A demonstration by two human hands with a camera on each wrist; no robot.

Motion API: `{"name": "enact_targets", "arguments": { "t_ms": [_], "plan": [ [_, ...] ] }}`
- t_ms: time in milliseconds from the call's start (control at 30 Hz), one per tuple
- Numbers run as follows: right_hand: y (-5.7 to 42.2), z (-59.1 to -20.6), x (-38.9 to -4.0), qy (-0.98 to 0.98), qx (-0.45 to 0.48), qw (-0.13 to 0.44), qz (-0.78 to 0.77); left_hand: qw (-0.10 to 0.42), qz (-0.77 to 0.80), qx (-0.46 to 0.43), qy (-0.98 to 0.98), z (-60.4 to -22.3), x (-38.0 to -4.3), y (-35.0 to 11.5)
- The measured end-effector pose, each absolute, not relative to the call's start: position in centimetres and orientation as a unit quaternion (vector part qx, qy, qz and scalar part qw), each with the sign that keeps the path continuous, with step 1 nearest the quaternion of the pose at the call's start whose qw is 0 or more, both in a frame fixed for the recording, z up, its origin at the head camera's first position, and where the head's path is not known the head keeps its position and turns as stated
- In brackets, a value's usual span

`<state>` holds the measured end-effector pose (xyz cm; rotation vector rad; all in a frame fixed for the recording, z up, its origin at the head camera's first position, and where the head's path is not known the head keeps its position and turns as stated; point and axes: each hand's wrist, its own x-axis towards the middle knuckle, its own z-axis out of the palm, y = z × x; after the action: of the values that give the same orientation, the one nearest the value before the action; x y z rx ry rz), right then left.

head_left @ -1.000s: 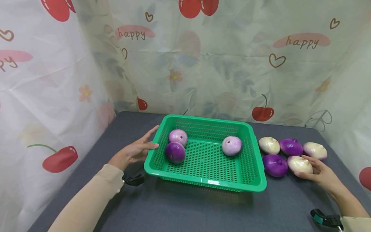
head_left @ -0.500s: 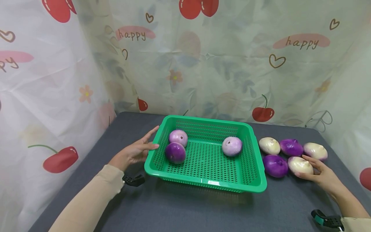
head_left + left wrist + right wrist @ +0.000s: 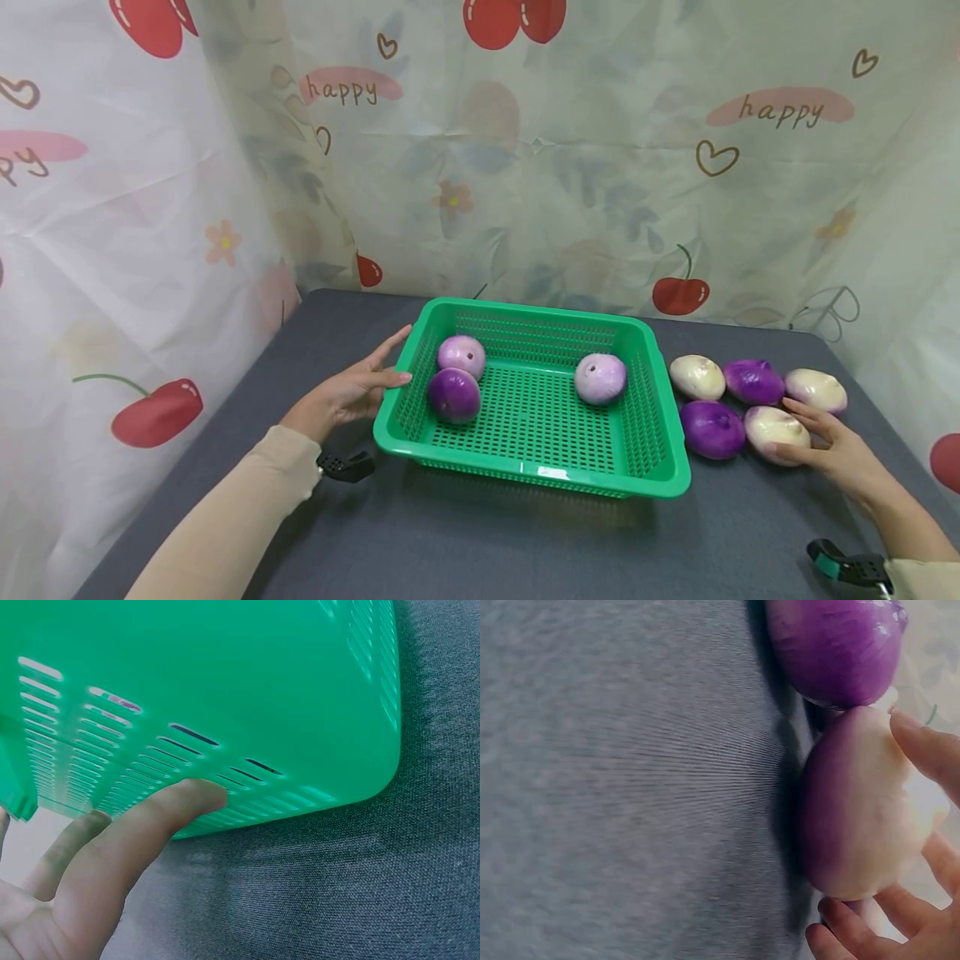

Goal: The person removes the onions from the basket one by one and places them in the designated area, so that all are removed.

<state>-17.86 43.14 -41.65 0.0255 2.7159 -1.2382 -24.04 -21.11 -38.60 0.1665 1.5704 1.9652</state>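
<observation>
In the head view, my left hand [image 3: 341, 396] is at the left side of a green plastic basket [image 3: 525, 479]. Its fingers are spread fairly straight, with a fingertip touching the slotted outer wall [image 3: 247, 690] in the left wrist view. My right hand [image 3: 836, 450] holds a cream-and-purple turnip [image 3: 772, 427], thumb on the near left side and fingers behind. Seen from the right wrist, the same turnip [image 3: 862, 810] sits between thumb and fingers, close over the table. Beside it lies a glossy purple vegetable [image 3: 712, 429] with a small nub.
Inside the basket sit a dark purple ball-shaped vegetable [image 3: 453, 396] and two pale purple ones [image 3: 461, 357], one of them farther right. Behind the held turnip lie two cream turnips [image 3: 697, 377] and a purple one [image 3: 753, 381]. A patterned curtain [image 3: 525, 183] borders the grey table [image 3: 487, 546].
My right thumb and fingers have shifted slightly on the turnip. The basket and my left hand keep their places.
</observation>
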Motion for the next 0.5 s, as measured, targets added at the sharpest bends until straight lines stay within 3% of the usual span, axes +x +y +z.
{"name": "enact_targets", "arguments": {
  "t_ms": [233,500],
  "plan": [
    [43.0,-39.2,-18.8,0.907,-0.004,0.080,-0.414,0.307,0.742,0.064,0.592,-38.6,-24.1,-21.1],
    [40.6,-33.6,-20.6,0.916,-0.039,0.014,-0.398,0.304,0.741,0.065,0.596,-38.8,-24.2,-21.1]
  ]
}}
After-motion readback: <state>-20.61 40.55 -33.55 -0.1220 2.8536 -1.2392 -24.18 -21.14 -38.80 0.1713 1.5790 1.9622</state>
